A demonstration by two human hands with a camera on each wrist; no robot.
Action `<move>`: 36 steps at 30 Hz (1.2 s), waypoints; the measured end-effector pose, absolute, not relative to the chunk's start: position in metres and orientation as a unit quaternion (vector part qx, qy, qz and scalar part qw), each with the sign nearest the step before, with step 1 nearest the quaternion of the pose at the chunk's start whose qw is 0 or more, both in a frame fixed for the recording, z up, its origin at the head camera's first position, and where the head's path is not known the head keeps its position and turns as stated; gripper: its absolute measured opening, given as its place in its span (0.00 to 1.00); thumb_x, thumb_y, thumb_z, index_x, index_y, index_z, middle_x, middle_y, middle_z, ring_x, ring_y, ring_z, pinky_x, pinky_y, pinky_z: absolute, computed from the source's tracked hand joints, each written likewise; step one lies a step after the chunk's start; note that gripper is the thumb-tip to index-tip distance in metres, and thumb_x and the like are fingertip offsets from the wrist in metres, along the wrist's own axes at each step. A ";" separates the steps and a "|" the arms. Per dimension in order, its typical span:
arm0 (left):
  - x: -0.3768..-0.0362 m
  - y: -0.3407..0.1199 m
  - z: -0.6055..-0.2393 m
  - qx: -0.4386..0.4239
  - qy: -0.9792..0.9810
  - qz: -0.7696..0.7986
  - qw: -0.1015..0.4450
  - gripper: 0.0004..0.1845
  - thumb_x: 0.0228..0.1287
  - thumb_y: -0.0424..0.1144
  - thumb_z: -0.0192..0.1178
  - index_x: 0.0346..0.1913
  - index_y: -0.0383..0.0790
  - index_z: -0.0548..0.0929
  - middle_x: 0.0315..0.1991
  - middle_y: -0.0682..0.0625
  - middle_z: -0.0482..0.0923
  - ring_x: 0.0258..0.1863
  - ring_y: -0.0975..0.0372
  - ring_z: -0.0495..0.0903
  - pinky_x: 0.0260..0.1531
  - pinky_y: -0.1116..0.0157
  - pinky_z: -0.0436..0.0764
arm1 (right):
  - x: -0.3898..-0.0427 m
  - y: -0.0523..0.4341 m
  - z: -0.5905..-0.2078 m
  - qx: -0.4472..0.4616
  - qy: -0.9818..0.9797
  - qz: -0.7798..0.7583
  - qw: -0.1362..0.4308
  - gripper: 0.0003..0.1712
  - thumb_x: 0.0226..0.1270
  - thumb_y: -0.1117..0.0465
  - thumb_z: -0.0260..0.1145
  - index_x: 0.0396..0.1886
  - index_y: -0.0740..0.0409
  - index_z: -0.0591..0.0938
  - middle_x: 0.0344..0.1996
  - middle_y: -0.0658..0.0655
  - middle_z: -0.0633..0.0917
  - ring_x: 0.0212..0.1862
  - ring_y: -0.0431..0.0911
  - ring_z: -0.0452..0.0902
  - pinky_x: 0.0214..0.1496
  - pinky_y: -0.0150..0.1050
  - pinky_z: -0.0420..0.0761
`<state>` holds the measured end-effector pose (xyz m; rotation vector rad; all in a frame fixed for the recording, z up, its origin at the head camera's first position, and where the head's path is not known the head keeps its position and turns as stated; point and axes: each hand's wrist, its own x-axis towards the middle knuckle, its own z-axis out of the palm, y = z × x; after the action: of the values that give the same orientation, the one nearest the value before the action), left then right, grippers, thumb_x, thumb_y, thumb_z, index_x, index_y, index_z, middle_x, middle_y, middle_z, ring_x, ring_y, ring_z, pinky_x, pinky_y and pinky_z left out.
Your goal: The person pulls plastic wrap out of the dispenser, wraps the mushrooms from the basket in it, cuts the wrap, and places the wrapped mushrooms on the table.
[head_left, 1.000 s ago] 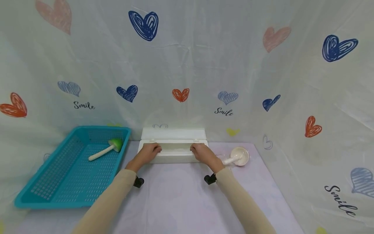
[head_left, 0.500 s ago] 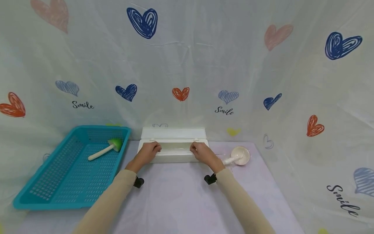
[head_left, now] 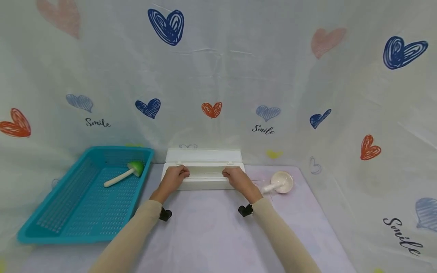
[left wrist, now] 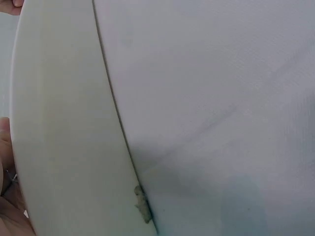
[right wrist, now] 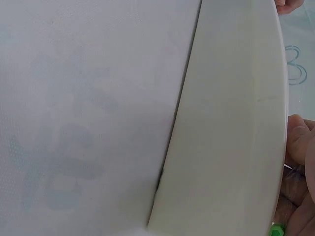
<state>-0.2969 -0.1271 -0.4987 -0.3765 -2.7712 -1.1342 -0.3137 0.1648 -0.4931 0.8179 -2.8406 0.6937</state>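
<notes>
A long white cling film box (head_left: 205,185) stands at the back of the table, its lid (head_left: 204,155) raised behind it. My left hand (head_left: 175,178) is over the left part of the box's opening, fingers curled at the front edge. Opposite it, my right hand (head_left: 239,180) curls the same way at the right part. Clear, shiny cling film (right wrist: 293,173) shows at the right fingers in the right wrist view. Both hands seem to pinch this film, though it is hard to see. The white front wall (left wrist: 64,118) fills much of the left wrist view.
On the left sits a teal basket (head_left: 65,239) with a green-headed, white-handled ladle (head_left: 119,178) inside. A pale ladle-like utensil (head_left: 286,184) lies right of the box, near my right wrist. A heart-print sheet (head_left: 218,76) hangs close behind the box.
My left wrist and forearm have shifted slightly to the right. Both hands stay at the box's opening; the head view has tilted a little.
</notes>
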 end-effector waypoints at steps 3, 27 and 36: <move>-0.296 -0.128 -0.501 -0.140 -0.914 -0.373 0.077 0.11 0.70 0.32 0.66 0.49 0.30 0.88 0.44 0.40 0.89 0.46 0.49 0.88 0.46 0.52 0.86 | -0.313 0.165 -0.493 0.276 -0.937 0.204 0.058 0.08 0.76 0.65 0.64 0.43 0.62 0.88 0.41 0.57 0.91 0.46 0.50 0.88 0.49 0.44 0.86; -0.289 -0.137 -0.489 -0.206 -0.919 -0.326 0.087 0.07 0.70 0.33 0.64 0.43 0.34 0.89 0.41 0.44 0.90 0.45 0.52 0.88 0.46 0.53 0.85 | -0.308 0.169 -0.483 0.279 -0.932 0.218 0.077 0.09 0.76 0.63 0.63 0.45 0.62 0.87 0.41 0.56 0.91 0.46 0.49 0.88 0.51 0.44 0.85; -0.286 -0.135 -0.482 -0.208 -0.925 -0.303 0.095 0.07 0.70 0.33 0.64 0.44 0.35 0.89 0.42 0.45 0.90 0.46 0.53 0.88 0.47 0.55 0.86 | -0.304 0.170 -0.476 0.289 -0.928 0.216 0.088 0.09 0.75 0.64 0.64 0.46 0.63 0.87 0.41 0.57 0.91 0.45 0.48 0.88 0.50 0.43 0.86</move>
<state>-0.2856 -0.1347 -0.4824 -0.6163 -2.7433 -0.8983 -0.3040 0.1705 -0.4758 0.8608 -2.7636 0.6415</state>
